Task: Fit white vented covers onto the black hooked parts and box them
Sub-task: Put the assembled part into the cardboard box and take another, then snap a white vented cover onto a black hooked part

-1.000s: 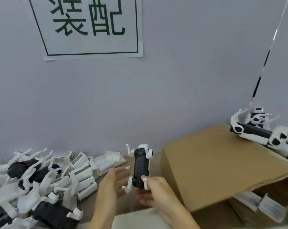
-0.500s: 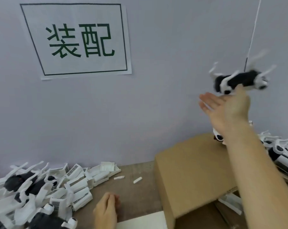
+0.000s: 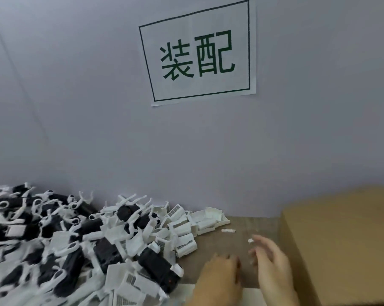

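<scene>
- A pale grey wall (image 3: 98,107) rises behind a brown wood-grain tabletop (image 3: 237,241); a white paper sign with two dark green characters in a thin frame (image 3: 197,54) is stuck on the wall, up and right of centre.
- A large heap of black hooked plastic parts with white curved arms (image 3: 54,235) covers the left side of the tabletop, reaching the wall at the back edge and running off the left and near edges.
- White vented plastic covers with slotted faces (image 3: 182,228) lie mixed into the right flank of that heap, some stacked at the back edge by the wall.
- A brown cardboard box flap (image 3: 341,235) fills the right side of the tabletop.
- Two small white plastic scraps (image 3: 228,230) lie on bare wood between the covers and the box.
- The left hand (image 3: 222,277) sits near the front edge, fingers curled under, nothing visibly held; motion blur leaves the grasp uncertain.
- The right hand (image 3: 272,261) is just beside it, next to the box flap, fingers loosely spread and empty.
- A white sheet (image 3: 250,294) lies at the near edge under both wrists.
</scene>
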Demonstrator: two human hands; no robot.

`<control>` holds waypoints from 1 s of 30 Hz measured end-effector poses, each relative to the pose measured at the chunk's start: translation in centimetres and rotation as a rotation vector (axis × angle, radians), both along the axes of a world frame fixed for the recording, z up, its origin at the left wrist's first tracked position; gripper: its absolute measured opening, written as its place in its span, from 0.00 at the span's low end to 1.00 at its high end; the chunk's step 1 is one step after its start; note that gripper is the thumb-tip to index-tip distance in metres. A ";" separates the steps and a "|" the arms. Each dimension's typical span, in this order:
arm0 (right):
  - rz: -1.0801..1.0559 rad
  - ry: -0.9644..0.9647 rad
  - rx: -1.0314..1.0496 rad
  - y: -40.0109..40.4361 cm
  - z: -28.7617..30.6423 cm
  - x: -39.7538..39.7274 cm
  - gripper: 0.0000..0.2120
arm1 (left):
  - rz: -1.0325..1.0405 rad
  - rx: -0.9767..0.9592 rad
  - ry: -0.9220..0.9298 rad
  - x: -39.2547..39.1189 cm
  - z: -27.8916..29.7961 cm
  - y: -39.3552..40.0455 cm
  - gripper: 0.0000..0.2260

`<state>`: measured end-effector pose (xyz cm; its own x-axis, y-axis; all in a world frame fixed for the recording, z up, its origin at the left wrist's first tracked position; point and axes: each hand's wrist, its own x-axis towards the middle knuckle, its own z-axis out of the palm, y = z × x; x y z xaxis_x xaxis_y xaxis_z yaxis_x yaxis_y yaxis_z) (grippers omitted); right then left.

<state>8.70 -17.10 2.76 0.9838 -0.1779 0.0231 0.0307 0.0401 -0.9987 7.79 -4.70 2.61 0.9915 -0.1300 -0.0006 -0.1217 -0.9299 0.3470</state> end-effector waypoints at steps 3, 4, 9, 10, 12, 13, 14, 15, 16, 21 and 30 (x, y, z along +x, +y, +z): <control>0.073 0.043 -0.098 1.3 -2.9 0.1 0.15 | -0.099 0.286 0.024 -1.0 4.4 3.0 0.15; 0.091 0.046 -0.087 1.3 -3.1 0.1 0.14 | -0.099 0.331 0.003 -1.2 6.0 4.1 0.15; 0.110 0.077 -0.011 0.9 -3.0 0.7 0.14 | -0.047 0.553 0.057 -1.1 11.0 10.3 0.22; 0.111 0.084 0.000 0.9 -3.0 0.6 0.15 | -0.056 0.624 0.097 -1.2 10.9 11.1 0.23; 0.115 0.101 0.005 1.1 -2.6 0.3 0.15 | -0.109 0.836 0.152 -1.5 9.9 12.0 0.22; 0.116 0.108 -0.005 1.1 -2.5 0.2 0.16 | -0.148 0.962 0.166 -1.6 9.0 12.2 0.22; 0.119 0.110 -0.013 1.1 -2.4 0.2 0.16 | -0.186 1.070 0.171 -1.7 8.0 12.1 0.22; 0.122 0.110 -0.018 1.1 -2.5 0.2 0.16 | -0.217 1.146 0.166 -1.6 7.2 12.0 0.22; 0.125 0.115 -0.027 1.1 -2.5 0.1 0.15 | -0.240 1.187 0.154 -1.6 6.6 11.7 0.22; 0.143 0.103 -0.074 1.1 -2.7 0.3 0.15 | -0.324 1.140 0.063 -0.7 6.7 11.3 0.17; 0.373 0.369 0.294 2.1 -1.0 0.4 0.17 | -0.380 0.573 -0.542 -0.9 7.3 7.1 0.14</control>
<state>9.07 -14.98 1.80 0.9147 0.2337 -0.3296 -0.3852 0.2576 -0.8862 6.88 2.44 9.93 0.7640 -0.5757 0.2915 -0.4717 -0.8065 -0.3564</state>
